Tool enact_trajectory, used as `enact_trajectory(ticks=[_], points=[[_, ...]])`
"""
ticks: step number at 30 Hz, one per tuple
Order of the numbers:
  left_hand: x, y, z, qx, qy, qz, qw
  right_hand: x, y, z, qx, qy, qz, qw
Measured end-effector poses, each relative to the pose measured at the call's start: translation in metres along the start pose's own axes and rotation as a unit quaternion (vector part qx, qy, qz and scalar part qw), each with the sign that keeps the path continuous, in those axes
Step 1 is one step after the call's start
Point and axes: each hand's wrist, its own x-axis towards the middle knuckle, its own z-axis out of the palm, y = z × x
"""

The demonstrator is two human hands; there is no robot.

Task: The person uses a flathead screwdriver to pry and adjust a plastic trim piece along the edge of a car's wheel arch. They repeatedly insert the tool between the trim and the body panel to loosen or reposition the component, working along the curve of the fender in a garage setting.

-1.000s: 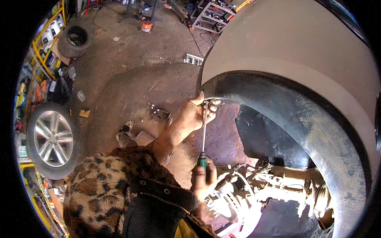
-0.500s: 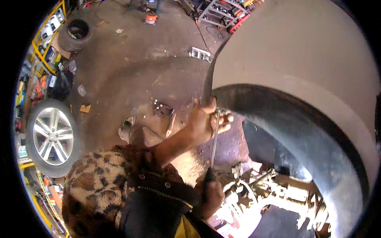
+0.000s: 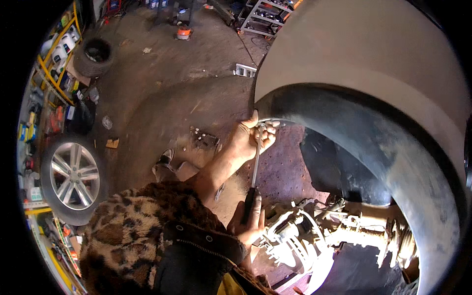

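Note:
My left hand (image 3: 255,136) grips the lower front corner of the car's wheel arch edge (image 3: 275,101), thumb up against the rim and fingers curled under it. The thin metal shaft of a long screwdriver (image 3: 257,162) runs up to those fingers, where its tip is hidden. Below, my right hand (image 3: 250,221) is closed around the screwdriver's black handle, with some fingers stretched along it. To the right of that hand, the brightly lit brake and suspension parts (image 3: 295,236) sit in the open wheel well, without a wheel on them.
A beige fender (image 3: 364,44) fills the upper right, above a dark wheel arch liner (image 3: 344,172). At left are an alloy wheel (image 3: 74,175), a tyre (image 3: 93,55) and shelves with bottles (image 3: 61,51). A tray with small parts (image 3: 204,137) lies on the floor by a shoe (image 3: 164,160).
The view has shifted slightly. My right hand has moved up on the handle, its fingers now straighter along it. My left hand stays at the wheel arch edge.

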Motion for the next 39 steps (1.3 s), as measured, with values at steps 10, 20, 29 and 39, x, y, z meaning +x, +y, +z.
enact_trajectory(ticks=[10,20,29,39], points=[[-0.005,0.0,-0.004,0.041,-0.015,-0.033,0.999,-0.004,0.02,0.007,0.505,-0.029,0.306,0.807],[0.004,0.006,-0.003,-0.011,-0.05,-0.033,0.998,0.002,-0.002,0.002,0.266,0.04,0.228,0.936],[-0.003,0.002,-0.002,-0.021,-0.012,-0.048,0.999,-0.003,0.012,0.013,0.106,0.089,-0.026,0.99],[-0.004,0.001,0.006,0.005,0.007,-0.014,1.0,0.018,0.018,-0.027,0.723,-0.149,0.421,0.528]])
